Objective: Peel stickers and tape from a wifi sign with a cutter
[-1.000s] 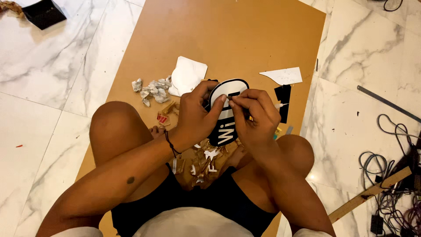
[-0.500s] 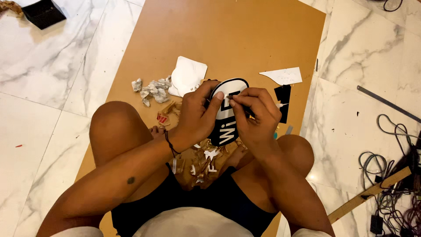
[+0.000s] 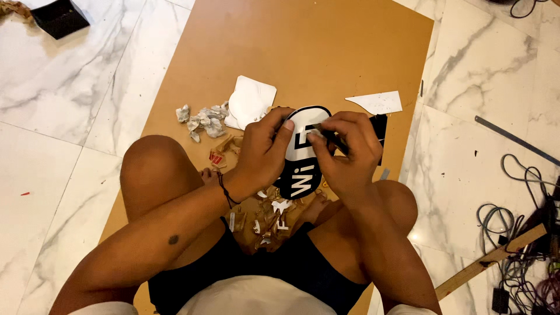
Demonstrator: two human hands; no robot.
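I sit cross-legged on a brown board [image 3: 303, 52] laid on the floor. My left hand [image 3: 262, 151] grips the left edge of an oval black-and-white sign [image 3: 303, 169] with white lettering, thumb on its face. My right hand [image 3: 344, 151] pinches at the sign's upper part, fingertips together on a thin strip or small tool; I cannot tell which. Peeled paper scraps [image 3: 268, 219] lie in my lap between my legs.
Crumpled white paper bits [image 3: 201, 119] and a white backing sheet [image 3: 252, 100] lie on the board left of the sign. A white scrap [image 3: 376, 102] and a black piece [image 3: 380, 125] lie right. Cables [image 3: 519, 204], a wooden stick [image 3: 490, 259] and a metal ruler [image 3: 513, 139] are on the marble floor.
The sign has been turned slightly in my hands. My right fingers shifted a little along its upper part; my left hand keeps its grip.
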